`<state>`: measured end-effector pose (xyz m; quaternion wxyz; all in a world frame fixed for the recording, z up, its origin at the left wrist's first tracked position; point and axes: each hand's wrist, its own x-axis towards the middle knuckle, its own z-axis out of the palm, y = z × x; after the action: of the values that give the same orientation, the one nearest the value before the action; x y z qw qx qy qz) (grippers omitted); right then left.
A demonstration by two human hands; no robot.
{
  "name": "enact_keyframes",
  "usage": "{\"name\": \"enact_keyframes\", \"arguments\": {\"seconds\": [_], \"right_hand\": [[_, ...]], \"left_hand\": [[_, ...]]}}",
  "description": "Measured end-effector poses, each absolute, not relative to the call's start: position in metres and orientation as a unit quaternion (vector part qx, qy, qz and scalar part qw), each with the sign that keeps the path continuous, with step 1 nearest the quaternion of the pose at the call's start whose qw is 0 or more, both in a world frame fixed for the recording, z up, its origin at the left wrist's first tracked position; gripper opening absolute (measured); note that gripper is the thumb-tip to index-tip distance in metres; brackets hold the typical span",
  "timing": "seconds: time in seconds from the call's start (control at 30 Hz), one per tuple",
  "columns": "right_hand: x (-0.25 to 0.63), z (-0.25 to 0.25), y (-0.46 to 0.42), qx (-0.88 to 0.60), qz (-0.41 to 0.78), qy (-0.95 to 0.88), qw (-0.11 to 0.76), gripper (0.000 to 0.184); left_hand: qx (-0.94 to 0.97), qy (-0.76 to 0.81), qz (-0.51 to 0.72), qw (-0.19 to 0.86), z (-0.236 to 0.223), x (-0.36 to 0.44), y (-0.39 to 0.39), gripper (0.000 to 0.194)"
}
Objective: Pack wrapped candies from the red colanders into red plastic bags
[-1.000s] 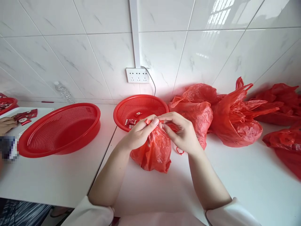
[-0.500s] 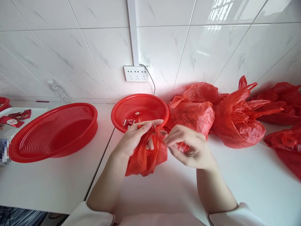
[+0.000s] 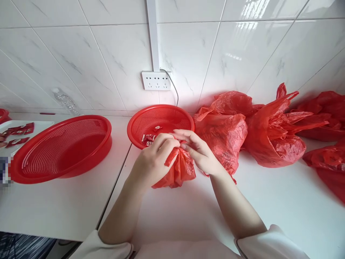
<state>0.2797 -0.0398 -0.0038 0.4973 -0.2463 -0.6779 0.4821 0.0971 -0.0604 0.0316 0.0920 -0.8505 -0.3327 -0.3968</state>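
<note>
Between my hands hangs a small red plastic bag (image 3: 176, 174), its top bunched together just in front of the middle basket. My left hand (image 3: 156, 156) is closed around the gathered neck, knuckles turned up. From the other side my right hand (image 3: 199, 151) pinches the same neck, with thumb and forefinger close to my left fingers. What the bag contains is hidden. Right behind it stands a round red plastic basket (image 3: 134, 124) with mesh sides, and a few small wrapped packets (image 3: 148, 138) lie inside.
A larger red basket (image 3: 107, 144) stands to the left, beside a white tray (image 3: 44, 125) with red packets and a person's fingers at its edge. A clear bottle (image 3: 67, 102) leans on the wall. Full red bags (image 3: 223, 138) line the right. A socket strip (image 3: 156, 80) is on the wall.
My right hand has moved left and in to the bag's neck, which is now bunched tighter. My left hand has turned over it. Fingers have appeared at the tray on the far left.
</note>
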Motion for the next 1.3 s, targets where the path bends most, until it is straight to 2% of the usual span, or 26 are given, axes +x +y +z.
{"name": "enact_keyframes", "arguments": {"seconds": [0.17,0.23,0.37,0.5,0.63,0.8,0.93,1.03,1.1,1.23,1.27,1.3], "right_hand": [[0.286,0.001,-0.044,-0.268,0.395,-0.728,0.492,0.020],[0.289,0.005,-0.047,-0.261,0.361,-0.745,0.497,0.019],[0.291,0.005,-0.051,-0.225,0.394,-0.743,0.493,0.015],[0.290,-0.005,-0.053,-0.270,0.386,-0.672,0.571,0.001],[0.296,-0.008,-0.057,-0.312,0.361,-0.651,0.591,0.008],[0.323,-0.001,-0.063,-0.280,0.487,-0.570,0.600,0.019],[0.347,-0.005,-0.062,-0.315,0.463,-0.511,0.652,0.015],[0.347,-0.011,-0.060,-0.299,0.524,-0.475,0.640,0.014],[0.342,-0.014,-0.059,-0.272,0.586,-0.438,0.625,0.016],[0.333,-0.017,-0.058,-0.256,0.640,-0.410,0.597,0.017],[0.332,-0.016,-0.059,-0.267,0.632,-0.422,0.592,0.016],[0.330,-0.015,-0.061,-0.282,0.614,-0.443,0.590,0.016]], "left_hand": [[-0.842,-0.312,-0.420,0.133,0.029,0.094,-0.056,0.016],[-0.846,-0.318,-0.415,0.102,0.029,0.092,-0.059,0.013],[-0.844,-0.345,-0.409,0.027,0.031,0.089,-0.065,0.008],[-0.833,-0.357,-0.422,-0.023,0.032,0.086,-0.068,0.011],[-0.815,-0.397,-0.421,-0.045,0.033,0.079,-0.072,0.010],[-0.795,-0.435,-0.407,-0.113,0.032,0.059,-0.077,0.005],[-0.759,-0.482,-0.415,-0.141,0.028,0.049,-0.077,0.007],[-0.777,-0.448,-0.393,-0.203,0.023,0.062,-0.077,0.007],[-0.798,-0.412,-0.365,-0.244,0.020,0.079,-0.076,0.014],[-0.814,-0.358,-0.345,-0.300,0.009,0.114,-0.069,0.052],[-0.813,-0.351,-0.341,-0.317,0.006,0.120,-0.065,0.050],[-0.808,-0.350,-0.334,-0.336,0.004,0.126,-0.062,0.039]]}}
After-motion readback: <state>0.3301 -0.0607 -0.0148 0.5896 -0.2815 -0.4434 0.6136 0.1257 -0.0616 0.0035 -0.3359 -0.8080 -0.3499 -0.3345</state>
